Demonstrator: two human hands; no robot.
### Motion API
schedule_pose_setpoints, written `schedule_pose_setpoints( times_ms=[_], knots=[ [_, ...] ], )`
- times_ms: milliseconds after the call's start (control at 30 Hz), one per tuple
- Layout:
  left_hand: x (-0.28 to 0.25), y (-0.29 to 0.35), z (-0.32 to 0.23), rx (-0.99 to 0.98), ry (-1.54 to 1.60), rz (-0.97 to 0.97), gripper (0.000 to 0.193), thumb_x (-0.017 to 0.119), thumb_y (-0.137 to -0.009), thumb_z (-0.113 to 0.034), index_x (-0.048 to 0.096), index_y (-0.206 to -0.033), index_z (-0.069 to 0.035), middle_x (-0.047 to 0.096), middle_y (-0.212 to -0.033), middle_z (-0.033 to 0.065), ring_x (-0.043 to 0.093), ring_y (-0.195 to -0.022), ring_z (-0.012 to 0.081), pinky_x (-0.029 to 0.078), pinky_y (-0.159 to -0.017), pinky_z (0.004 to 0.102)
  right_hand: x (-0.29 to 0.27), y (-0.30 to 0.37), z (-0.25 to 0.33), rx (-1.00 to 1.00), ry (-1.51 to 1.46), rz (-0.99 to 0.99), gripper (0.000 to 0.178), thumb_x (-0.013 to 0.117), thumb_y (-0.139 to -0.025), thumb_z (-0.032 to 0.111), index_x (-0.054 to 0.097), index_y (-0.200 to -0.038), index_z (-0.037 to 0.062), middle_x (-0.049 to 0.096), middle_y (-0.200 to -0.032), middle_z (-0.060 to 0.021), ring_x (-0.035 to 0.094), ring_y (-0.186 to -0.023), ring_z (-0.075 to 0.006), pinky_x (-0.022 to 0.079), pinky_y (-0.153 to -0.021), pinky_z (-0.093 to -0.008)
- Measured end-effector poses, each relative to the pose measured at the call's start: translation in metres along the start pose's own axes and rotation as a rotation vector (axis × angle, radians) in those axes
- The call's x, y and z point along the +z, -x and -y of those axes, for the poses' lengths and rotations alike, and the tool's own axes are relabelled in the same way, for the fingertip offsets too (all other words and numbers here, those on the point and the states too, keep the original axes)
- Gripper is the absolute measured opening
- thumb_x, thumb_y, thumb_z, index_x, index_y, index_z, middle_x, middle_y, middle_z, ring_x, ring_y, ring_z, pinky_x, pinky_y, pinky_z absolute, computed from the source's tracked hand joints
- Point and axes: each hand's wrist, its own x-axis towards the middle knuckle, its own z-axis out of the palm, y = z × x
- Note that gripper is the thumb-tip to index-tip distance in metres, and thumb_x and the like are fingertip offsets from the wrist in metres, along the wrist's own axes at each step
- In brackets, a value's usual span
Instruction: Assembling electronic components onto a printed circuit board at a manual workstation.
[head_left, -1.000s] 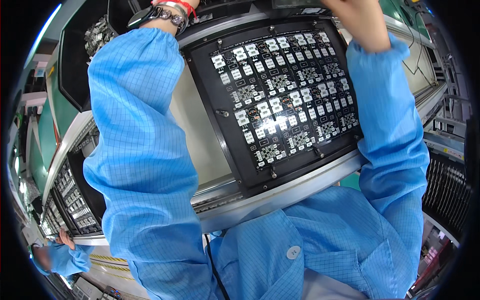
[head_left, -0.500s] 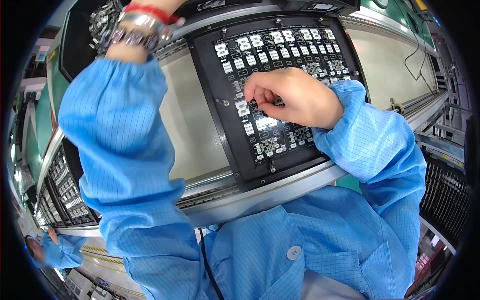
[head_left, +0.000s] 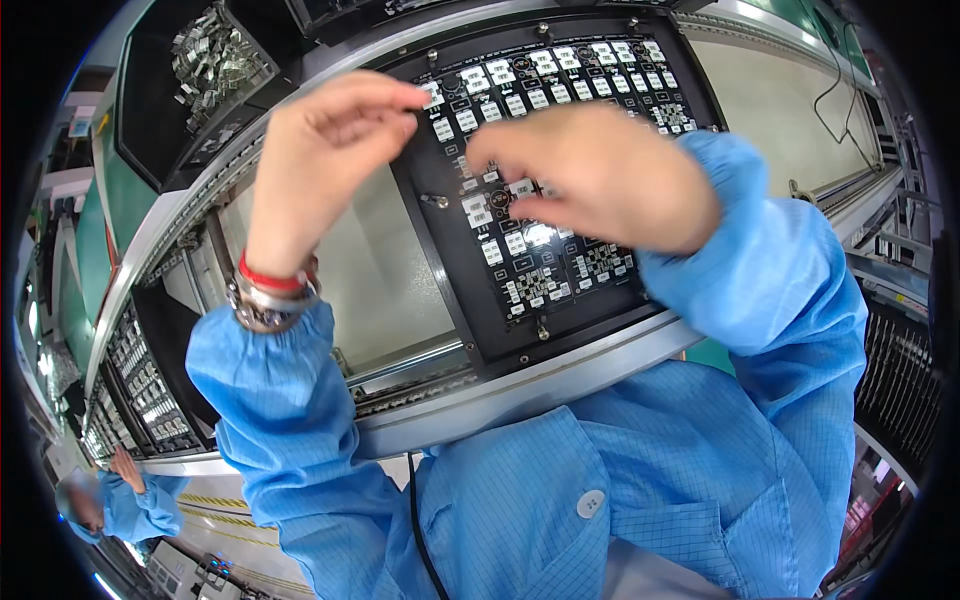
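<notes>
My left hand (head_left: 325, 155) hovers at the left edge of a black tray (head_left: 455, 300) of circuit boards. Its thumb and fingers are drawn together in a pinch; whatever they hold, if anything, is too small to make out. My right hand (head_left: 610, 180) is over the middle of the boards, slightly blurred, with thumb and forefinger apart and nothing visible between them. Beside its thumb, a round black part (head_left: 500, 203) sits on the board, with a white rectangular component (head_left: 477, 210) to its left. Rows of white components (head_left: 515, 104) line the far boards.
The tray rests on a conveyor with a metal rail (head_left: 520, 380) along the near side. At the far left stands a black bin (head_left: 150, 110) holding loose small metal parts (head_left: 215, 65). More trays of boards (head_left: 150, 385) lie left, near another person (head_left: 140, 500) in blue.
My left hand has come back from the bin area to the tray's left edge. My right thumb and forefinger have parted, away from the round black part. The bin now shows more.
</notes>
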Motion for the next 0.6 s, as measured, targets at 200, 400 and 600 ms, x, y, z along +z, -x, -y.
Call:
schedule_pose_setpoints(
  times_ms=[200,400,600],
  knots=[
    [0.036,0.029,0.0,-0.043,0.146,0.055,0.02,0.062,-0.078,0.01,0.068,-0.096,0.004,0.063,-0.099,0.0071,0.064,-0.087,0.0143,0.053,-0.081,0.0238,-0.109,-0.009,-0.051,0.19,-0.003,-0.625,0.016,0.058,-0.088,0.006,0.059,-0.102,-0.0013,0.065,-0.073,-0.0052,0.061,-0.067,-0.0102,0.049,-0.061,-0.0215],
    [0.049,0.03,-0.004,0.266,-0.405,0.098,0.024,0.069,-0.07,0.005,0.07,-0.09,-0.006,0.067,-0.088,0.0045,0.061,-0.087,0.0199,0.051,-0.073,0.0305,-0.141,-0.028,-0.162,0.162,0.294,-0.354,0.026,0.059,-0.087,0.013,0.062,-0.108,-0.0021,0.069,-0.09,-0.0116,0.064,-0.083,-0.0198,0.051,-0.077,-0.0301],
    [0.05,0.035,0.003,0.272,-0.646,0.024,0.024,0.073,-0.066,-0.003,0.068,-0.086,-0.014,0.068,-0.086,-0.0022,0.054,-0.09,0.0202,0.039,-0.08,0.0328,-0.115,-0.046,-0.152,0.387,0.258,0.063,0.033,0.057,-0.085,0.017,0.062,-0.115,0.0031,0.068,-0.103,-0.0156,0.064,-0.094,-0.0269,0.049,-0.083,-0.0352]
  ],
)
